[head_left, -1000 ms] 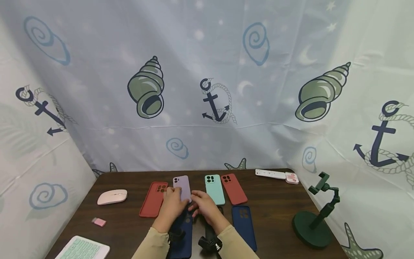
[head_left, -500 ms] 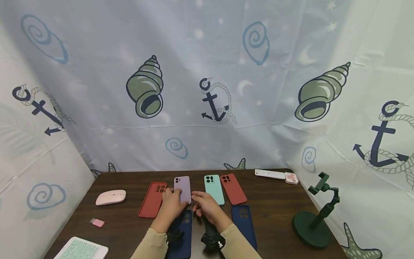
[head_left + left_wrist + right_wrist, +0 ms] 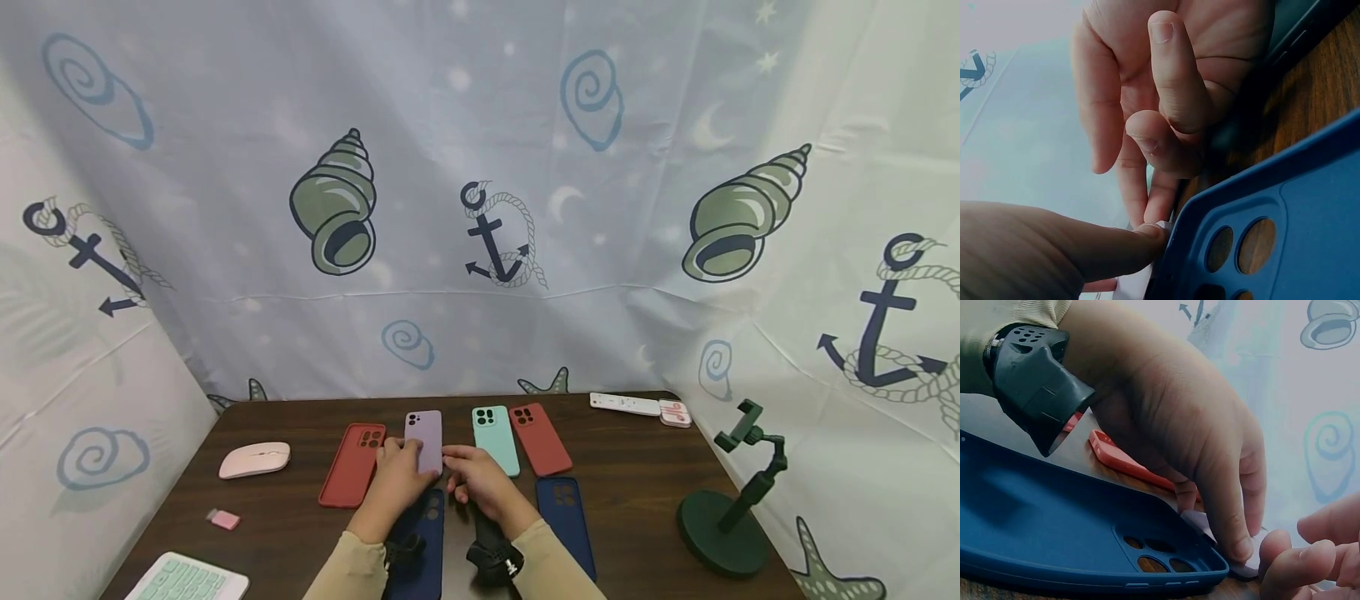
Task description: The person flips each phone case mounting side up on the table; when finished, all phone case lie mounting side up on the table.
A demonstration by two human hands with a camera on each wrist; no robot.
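Observation:
A lilac phone case (image 3: pixel 425 427) lies camera-end away from the person, between the two hands. My left hand (image 3: pixel 397 481) grips its near part, fingers over the left side and thumb (image 3: pixel 1235 531) at the near end. From the right, my right hand (image 3: pixel 480 481) reaches its extended index finger to the case's right edge, with other fingers curled loosely beneath. Under and beside the left wrist lies a navy phone case (image 3: pixel 425 550), its hollow side and camera holes showing in the left wrist view. The left hand hides the lilac case's lower left part.
A red case (image 3: pixel 352 467) lies left; a mint case (image 3: pixel 496 442), another red case (image 3: pixel 542 439) and another navy case (image 3: pixel 566 529) lie right. Further out are a mouse (image 3: pixel 255 460), a pink USB stick (image 3: pixel 223 519), a keyboard (image 3: pixel 187 579), a remote (image 3: pixel 625 403) and a green stand (image 3: pixel 723 533).
The lilac case has turned slightly, from leaning left to nearly straight. The right hand's index finger has come in to its right edge. The left hand keeps its grip.

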